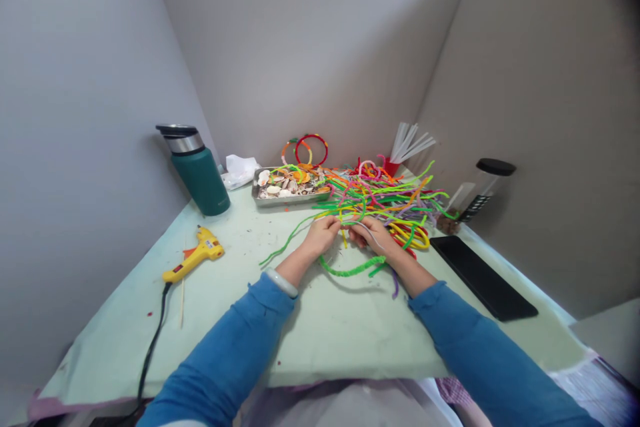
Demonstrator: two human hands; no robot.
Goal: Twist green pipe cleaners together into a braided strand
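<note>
Both hands are close together over the middle of the table. My left hand (324, 235) is closed in a pinch on a ring partly wrapped in green pipe cleaner (353, 271). The ring's green part hangs below and between the hands. My right hand (371, 235) is closed on the ring's other side, where a bare whitish stretch shows. A short yellow pipe cleaner (344, 238) stands out between the fingertips. Beyond the hands lies a loose pile of many-coloured pipe cleaners (385, 193). The fingertips are small and partly hidden.
A yellow glue gun (197, 256) with a black cord lies at left, near a green bottle (203, 180). Behind are a metal tray (293, 200) of shells, white tissue (241, 169) and two wrapped rings (311, 150). At right are a black phone-like slab (483, 277) and a clear bottle (480, 193).
</note>
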